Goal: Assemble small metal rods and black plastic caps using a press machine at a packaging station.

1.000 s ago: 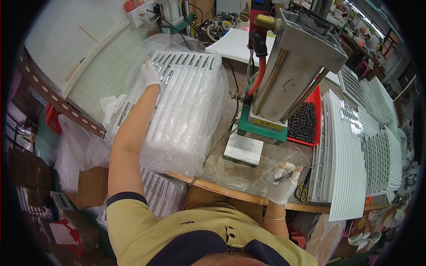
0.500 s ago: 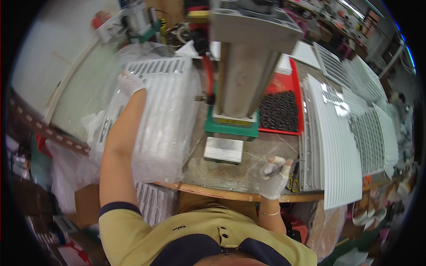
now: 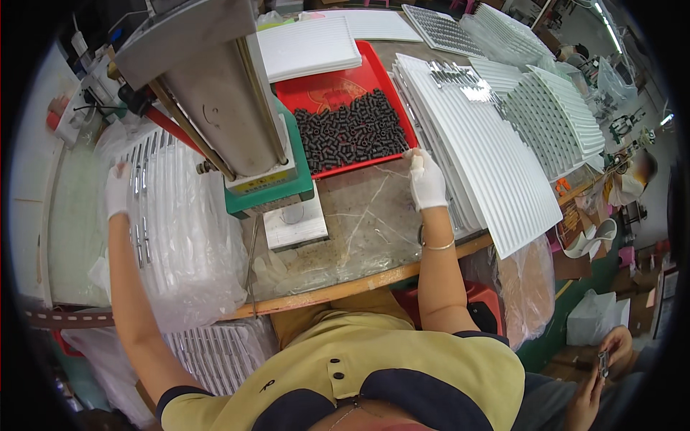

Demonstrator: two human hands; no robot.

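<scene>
My left hand (image 3: 118, 190), in a white glove with bare fingertips, is at the far left over the edge of a white ridged tray (image 3: 169, 161) in clear plastic. Its fingers are drawn together beside shiny metal rods (image 3: 144, 187) in the grooves; what they pinch is too small to make out. My gloved right hand (image 3: 428, 183) is at the near right corner of a red tray (image 3: 379, 65) full of small black cylindrical parts (image 3: 352, 133). Its fingertips are pinched together; anything between them is hidden. Between my hands stands a press (image 3: 223, 108) above a metal block (image 3: 295, 223).
White ridged trays (image 3: 474, 129) are stacked at the right, overhanging the table's wooden front edge (image 3: 345, 284). A white tray stack (image 3: 309, 47) sits behind the red tray. A thin rod (image 3: 251, 266) lies left of the block. Another person's hands (image 3: 604, 373) hold a small metal piece at lower right.
My view has turned to the right. My right hand has moved from near the table's front edge forward to the red tray's corner. My left hand stays at the plastic-wrapped tray, along its left side.
</scene>
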